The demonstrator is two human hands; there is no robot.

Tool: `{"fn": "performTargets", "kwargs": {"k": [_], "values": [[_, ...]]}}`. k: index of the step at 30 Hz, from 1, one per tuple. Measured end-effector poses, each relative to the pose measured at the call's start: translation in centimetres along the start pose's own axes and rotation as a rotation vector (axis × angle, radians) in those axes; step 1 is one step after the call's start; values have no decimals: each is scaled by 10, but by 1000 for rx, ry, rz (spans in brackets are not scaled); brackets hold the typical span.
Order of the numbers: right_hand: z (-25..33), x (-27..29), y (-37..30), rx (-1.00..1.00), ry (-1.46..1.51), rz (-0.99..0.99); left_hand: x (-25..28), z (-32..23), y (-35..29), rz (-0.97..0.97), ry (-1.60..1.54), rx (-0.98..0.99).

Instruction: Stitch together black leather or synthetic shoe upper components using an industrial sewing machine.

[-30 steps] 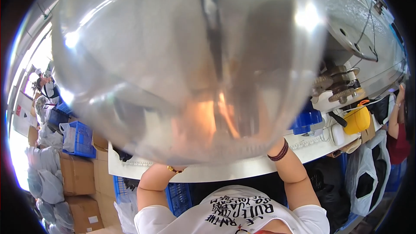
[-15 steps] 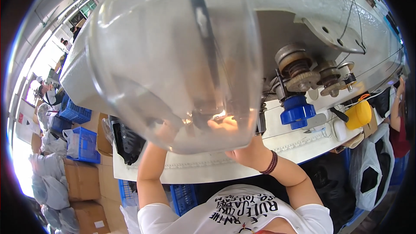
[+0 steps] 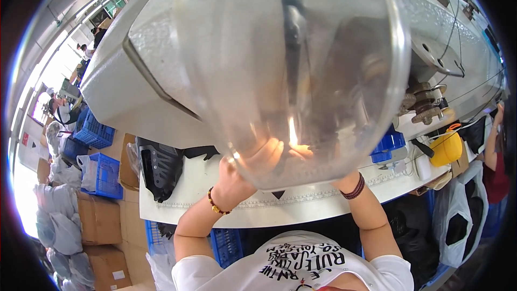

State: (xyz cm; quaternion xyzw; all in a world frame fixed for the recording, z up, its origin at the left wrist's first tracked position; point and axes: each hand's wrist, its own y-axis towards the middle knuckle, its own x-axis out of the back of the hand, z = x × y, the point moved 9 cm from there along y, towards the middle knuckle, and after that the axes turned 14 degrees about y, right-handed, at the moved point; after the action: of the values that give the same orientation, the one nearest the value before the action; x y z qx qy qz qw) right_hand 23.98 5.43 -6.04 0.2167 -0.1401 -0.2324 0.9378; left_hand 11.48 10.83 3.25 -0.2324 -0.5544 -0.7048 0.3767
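A worker's left hand (image 3: 252,163) and right hand (image 3: 306,153) meet behind a clear shield (image 3: 353,83), fingers close together below a grey machine head (image 3: 121,94). The shield, which likely hangs there to guard the worker from the mechanism, blurs the view: whether either hand grips anything cannot be told. A small dark piece (image 3: 278,194) shows its pointed end on the white tabletop (image 3: 318,198), between the two wrists and nearer the worker than the fingers; the rest is lost behind the shield. The hands converge on it from both sides, perhaps to steady it. A black perforated item (image 3: 160,170) lies left of the left hand; a blue knob (image 3: 388,143) and a yellow container (image 3: 446,149) sit beyond the right.
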Motion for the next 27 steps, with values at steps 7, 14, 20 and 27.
{"fn": "performTargets", "kwargs": {"k": [7, 14, 20, 27], "values": [[4, 7, 4, 83, 77, -46, -3, -7, 1, 13, 23, 28], [28, -1, 5, 281, -284, 27, 6, -17, 5, -83, 48, -5], [36, -3, 1, 362, -575, 61, 5, -18, 14, 15, 39, -17], [57, 2, 13, 264, -423, 67, -7, 0, -2, 123, -139, -9]]}}
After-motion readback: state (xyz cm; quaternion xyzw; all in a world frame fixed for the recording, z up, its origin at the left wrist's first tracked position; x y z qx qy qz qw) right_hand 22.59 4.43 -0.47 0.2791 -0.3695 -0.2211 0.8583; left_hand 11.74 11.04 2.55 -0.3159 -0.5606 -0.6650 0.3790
